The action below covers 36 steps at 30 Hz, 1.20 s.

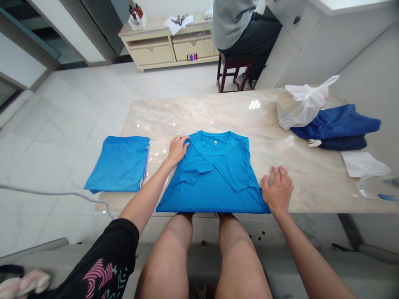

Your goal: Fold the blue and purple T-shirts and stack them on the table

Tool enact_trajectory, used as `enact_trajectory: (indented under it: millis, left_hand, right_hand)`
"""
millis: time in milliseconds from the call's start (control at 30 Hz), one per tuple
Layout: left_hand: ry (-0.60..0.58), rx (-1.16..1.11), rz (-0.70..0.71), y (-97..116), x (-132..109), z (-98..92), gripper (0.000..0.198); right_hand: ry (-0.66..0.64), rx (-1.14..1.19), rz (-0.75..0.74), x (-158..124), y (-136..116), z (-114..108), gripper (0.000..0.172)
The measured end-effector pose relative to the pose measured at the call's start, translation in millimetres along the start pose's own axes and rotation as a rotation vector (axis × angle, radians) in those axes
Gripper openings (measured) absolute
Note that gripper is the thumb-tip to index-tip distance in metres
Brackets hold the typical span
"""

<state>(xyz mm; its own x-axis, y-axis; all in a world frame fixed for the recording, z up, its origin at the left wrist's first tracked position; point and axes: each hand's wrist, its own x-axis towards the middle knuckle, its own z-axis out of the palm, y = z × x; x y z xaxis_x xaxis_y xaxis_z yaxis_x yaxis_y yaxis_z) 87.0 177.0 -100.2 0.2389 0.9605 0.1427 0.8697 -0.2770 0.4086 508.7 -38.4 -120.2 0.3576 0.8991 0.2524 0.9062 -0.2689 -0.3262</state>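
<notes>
A blue T-shirt (pixel 215 193) lies partly folded in front of me, its neckline toward the far side and its sleeves folded inward across the front. The near edge of the shirt runs along the table's near edge. My left hand (pixel 178 148) rests at the shirt's upper left shoulder, its fingers stretched over the fabric edge. Beside the lower right corner, my right hand (pixel 278 189) lies open on the tabletop, with the thumb side against the fabric. A flat folded blue garment (pixel 120 164) sits at the table's left end, apart from the shirt.
On the marble table (pixel 199 112), at the right, are a tied white plastic bag (pixel 301 106), dark blue clothing (pixel 339 122), white paper (pixel 364 163) and a clear plastic item (pixel 369 187). Beyond the table a person (pixel 233 27) sits on a stool (pixel 235 62) near a low cabinet (pixel 152 54).
</notes>
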Motion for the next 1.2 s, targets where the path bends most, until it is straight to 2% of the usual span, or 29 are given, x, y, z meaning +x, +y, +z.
enact_trajectory:
  millis: [167, 233, 333, 400, 533, 600, 767, 967, 1100, 1200]
  left_hand:
    - [-0.054, -0.007, -0.059, -1, 15, -4.2, 0.017]
    - [-0.024, 0.009, -0.111, -3, 14, -9.8, 0.016]
    - [0.088, 0.060, -0.172, 1, 2, -16.4, 0.020]
    - [0.100, 0.052, -0.081, 10, -10, -16.3, 0.023]
    - [-0.144, -0.041, 0.281, 37, -36, -3.1, 0.026]
    - [-0.202, -0.054, 0.334, 48, -44, 6.4, 0.028]
    - [-0.175, -0.086, 0.269, 61, -47, 20.2, 0.019]
    - [-0.153, -0.112, 0.245, 66, -46, 14.0, 0.021]
    - [-0.007, -0.111, 0.163, 65, -74, 3.9, 0.034]
    - [0.006, -0.114, 0.143, 64, -101, -1.7, 0.037]
  right_hand:
    - [0.004, 0.011, 0.001, 0, 1, 1, 0.063]
    - [0.002, 0.018, 0.001, 0, 1, 2, 0.063]
    - [-0.008, 0.022, 0.003, 0, 1, 2, 0.063]
    - [-0.014, 0.017, 0.007, 0, 1, 2, 0.063]
    - [-0.019, 0.005, 0.014, 1, 1, 2, 0.062]
    - [-0.020, -0.001, 0.019, 1, 1, 2, 0.062]
    - [-0.016, -0.006, 0.013, 0, 1, 2, 0.061]
    - [-0.010, -0.029, -0.001, 1, 4, 4, 0.062]
    - [-0.019, -0.046, -0.001, -1, 4, 5, 0.062]
    - [-0.026, -0.041, 0.012, 0, -1, 1, 0.061]
